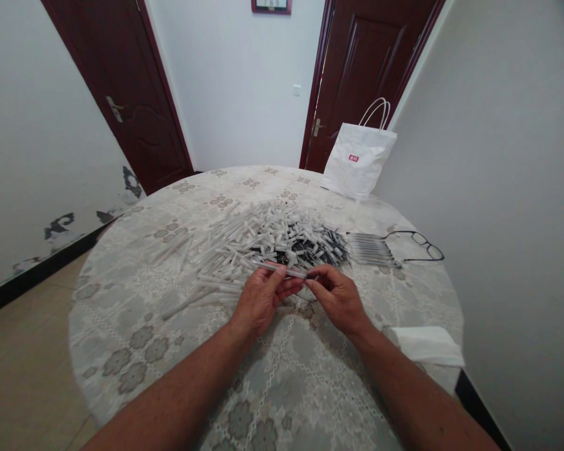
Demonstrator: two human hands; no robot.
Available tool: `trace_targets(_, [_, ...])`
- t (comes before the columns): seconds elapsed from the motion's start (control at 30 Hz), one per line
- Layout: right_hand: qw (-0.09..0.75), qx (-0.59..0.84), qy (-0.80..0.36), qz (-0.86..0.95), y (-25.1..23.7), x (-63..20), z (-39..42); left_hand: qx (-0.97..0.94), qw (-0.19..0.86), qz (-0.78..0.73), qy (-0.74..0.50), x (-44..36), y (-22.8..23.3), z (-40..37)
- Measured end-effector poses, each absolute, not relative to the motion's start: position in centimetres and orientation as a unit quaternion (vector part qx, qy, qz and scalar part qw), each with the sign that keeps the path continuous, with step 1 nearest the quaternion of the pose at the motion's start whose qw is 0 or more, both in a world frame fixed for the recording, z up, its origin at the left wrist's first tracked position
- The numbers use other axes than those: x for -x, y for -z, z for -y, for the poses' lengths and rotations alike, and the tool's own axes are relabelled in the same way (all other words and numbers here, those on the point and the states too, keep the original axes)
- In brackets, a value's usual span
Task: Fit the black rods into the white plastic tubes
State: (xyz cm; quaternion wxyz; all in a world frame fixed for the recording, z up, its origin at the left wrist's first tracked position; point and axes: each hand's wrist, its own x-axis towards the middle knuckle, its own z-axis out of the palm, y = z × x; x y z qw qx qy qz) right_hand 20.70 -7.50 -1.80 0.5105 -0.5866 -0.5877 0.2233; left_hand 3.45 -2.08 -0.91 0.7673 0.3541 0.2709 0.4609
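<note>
My left hand (pixel 262 295) is closed around a slim translucent pen (pixel 289 272), with its thumb lying along the barrel. At the pen's right end, my right hand (pixel 337 294) pinches a small dark part between thumb and fingers; its exact shape is too small to make out. Just beyond both hands lies a heap of whitish pen barrels and caps (pixel 263 228). Thin black pieces (pixel 326 245) are mixed into its right side. To the right of the heap, several pens with dark ends (pixel 372 249) lie side by side in a row.
A pair of black-framed glasses (pixel 423 245) lies right of the row. A white paper bag (pixel 360 160) stands at the table's back right. White folded paper or cloth (pixel 427 346) sits near the right edge of the round table with its patterned tablecloth (pixel 136 338).
</note>
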Motion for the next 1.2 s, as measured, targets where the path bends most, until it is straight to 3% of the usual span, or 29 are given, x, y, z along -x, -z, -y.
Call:
trace_targets(0.3, [0.451, 0.582, -0.228, 0.637, 1.1, -20.6, 7.7, -0.379, 0.765, -0.266, -0.447, -3.3, 1.4, 1.9])
trace_targets(0.53, [0.487, 0.568, -0.222, 0.625, 1.1, -20.4, 8.0, -0.372, 0.758, -0.279, -0.457, -3.3, 0.9, 2.0])
trace_targets(1.2, [0.466, 0.574, -0.185, 0.647, 0.4, -20.2, 8.2, -0.374, 0.758, -0.278, -0.456, -3.3, 1.2, 1.9])
